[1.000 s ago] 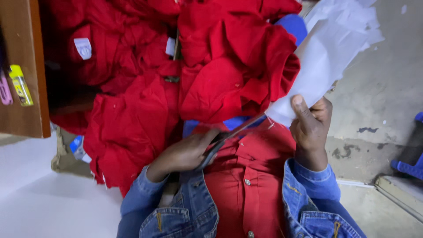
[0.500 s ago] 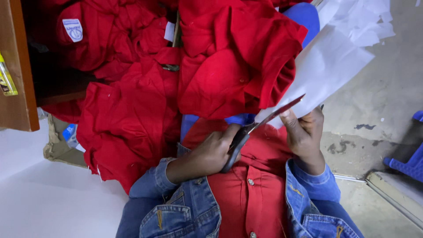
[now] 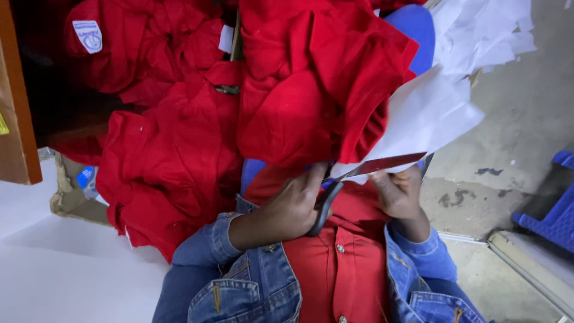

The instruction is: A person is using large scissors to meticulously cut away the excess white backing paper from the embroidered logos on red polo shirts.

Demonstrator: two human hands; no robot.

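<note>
A blue denim jacket (image 3: 251,293) with orange-yellow stitching, buttoned cuffs and metal rivets covers both arms to the wrists. Beneath its open front, a red button-up shirt (image 3: 338,269) shows small pale buttons. Both hands, left (image 3: 293,206) and right (image 3: 399,194), are bare.

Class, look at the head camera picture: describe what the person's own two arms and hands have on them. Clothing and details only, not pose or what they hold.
Both arms wear blue denim jacket sleeves with orange-tan stitching. The left sleeve ends in a cuff closed by a metal button; the right sleeve has its cuff folded back at the wrist. The left hand and right hand are bare: no gloves, and no rings or watch visible.
</note>
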